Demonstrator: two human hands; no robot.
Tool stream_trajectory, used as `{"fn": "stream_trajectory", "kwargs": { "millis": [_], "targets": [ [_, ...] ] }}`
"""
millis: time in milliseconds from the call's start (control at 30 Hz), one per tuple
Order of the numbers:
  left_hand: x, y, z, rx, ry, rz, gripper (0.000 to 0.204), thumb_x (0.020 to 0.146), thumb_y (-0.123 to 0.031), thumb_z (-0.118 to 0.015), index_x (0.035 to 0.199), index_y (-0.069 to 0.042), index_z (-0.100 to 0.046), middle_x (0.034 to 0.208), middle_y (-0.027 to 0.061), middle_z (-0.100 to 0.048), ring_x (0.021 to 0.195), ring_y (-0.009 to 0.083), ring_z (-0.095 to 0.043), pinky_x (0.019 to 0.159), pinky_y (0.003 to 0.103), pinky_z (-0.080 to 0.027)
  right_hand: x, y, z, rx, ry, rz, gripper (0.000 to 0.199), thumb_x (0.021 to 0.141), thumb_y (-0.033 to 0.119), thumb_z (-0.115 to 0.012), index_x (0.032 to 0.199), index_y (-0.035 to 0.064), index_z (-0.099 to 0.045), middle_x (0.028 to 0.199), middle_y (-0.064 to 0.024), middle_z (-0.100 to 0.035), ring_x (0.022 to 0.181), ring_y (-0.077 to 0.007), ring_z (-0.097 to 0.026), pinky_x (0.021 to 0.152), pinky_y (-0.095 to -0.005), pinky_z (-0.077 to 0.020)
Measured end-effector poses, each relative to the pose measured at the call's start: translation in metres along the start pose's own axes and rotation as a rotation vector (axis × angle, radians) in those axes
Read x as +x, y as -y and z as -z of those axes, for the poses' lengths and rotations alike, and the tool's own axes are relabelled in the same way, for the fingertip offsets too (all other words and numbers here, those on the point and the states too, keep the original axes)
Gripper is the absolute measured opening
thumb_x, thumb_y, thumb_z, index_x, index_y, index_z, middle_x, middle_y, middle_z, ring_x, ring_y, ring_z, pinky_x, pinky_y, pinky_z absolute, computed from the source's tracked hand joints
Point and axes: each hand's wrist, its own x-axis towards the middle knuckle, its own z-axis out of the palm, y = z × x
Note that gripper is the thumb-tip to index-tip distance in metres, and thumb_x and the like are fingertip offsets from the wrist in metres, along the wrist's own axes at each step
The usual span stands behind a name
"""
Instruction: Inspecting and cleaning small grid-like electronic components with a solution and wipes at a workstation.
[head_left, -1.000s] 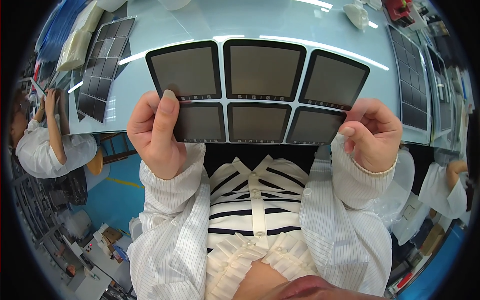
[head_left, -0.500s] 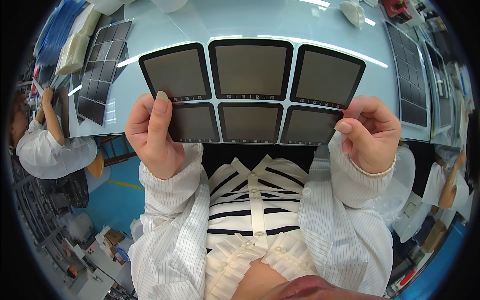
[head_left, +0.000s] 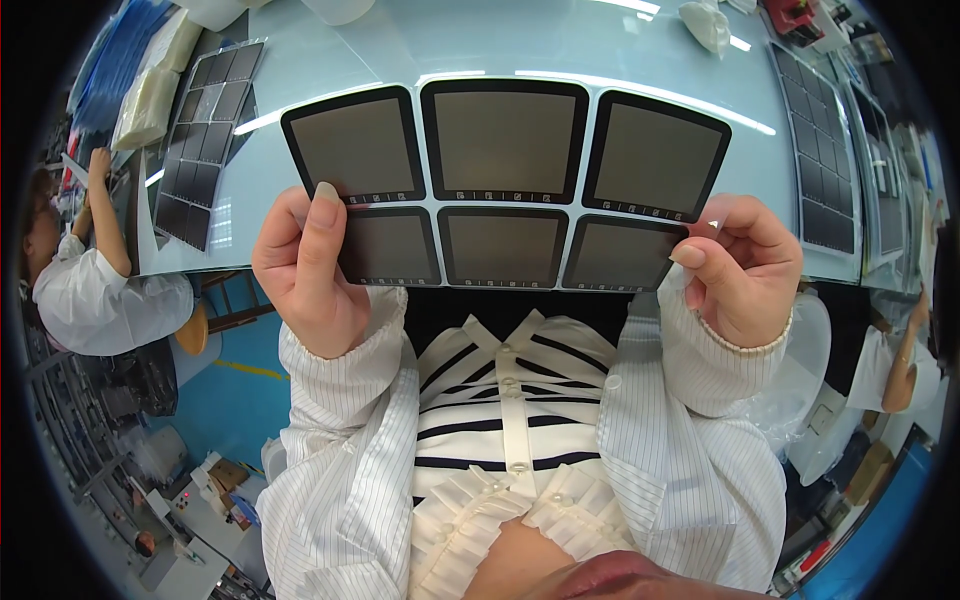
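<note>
Squarely between left hand [head_left: 312, 272] and right hand [head_left: 745, 272], six-panel sheet [head_left: 503, 185]

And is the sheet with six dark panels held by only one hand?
No, the left hand grips the sheet at its left side, and the right hand pinches its right edge.

Remote feed, I count: one bare left hand [head_left: 313, 265], one bare right hand [head_left: 748, 268]; one thin pale-seamed sheet [head_left: 432, 204]; six dark-grey, black-bordered rectangular panels [head_left: 505, 140] on it, two rows of three; two pale-yellow wrapped bundles [head_left: 144, 105].
</note>
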Motion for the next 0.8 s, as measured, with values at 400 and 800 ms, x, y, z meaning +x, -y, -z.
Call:
{"fn": "stream_trajectory", "kwargs": {
  "millis": [400, 800],
  "targets": [
    [0.0008, 0.0004, -0.0014, -0.036, 0.043, -0.007, 0.014, 0.092, -0.011, -0.063, 0.085, 0.000, -0.064, 0.075, 0.0037, -0.065, 0.065, 0.0066, -0.053, 0.064, 0.021, -0.041, 0.0021, -0.0022, 0.0047, -0.018, 0.002, 0.023, 0.019, 0.076, -0.005, -0.076, 0.092, -0.0032, -0.067, 0.074, -0.0090, -0.069, 0.048, -0.0045, -0.054, 0.045, -0.0150, -0.0401],
    [0.0010, 0.0032, 0.0040, -0.068, 0.134, -0.004, 0.013, 0.094, -0.012, -0.058, 0.088, -0.002, -0.062, 0.083, 0.0038, -0.066, 0.071, 0.0082, -0.059, 0.068, 0.021, -0.045, 0.0040, -0.0059, 0.0060, -0.004, -0.032, 0.027, 0.013, 0.082, 0.003, -0.074, 0.091, -0.0017, -0.066, 0.073, -0.0062, -0.066, 0.046, -0.0039, -0.048, 0.045, -0.0161, -0.0354]
  ]
}}
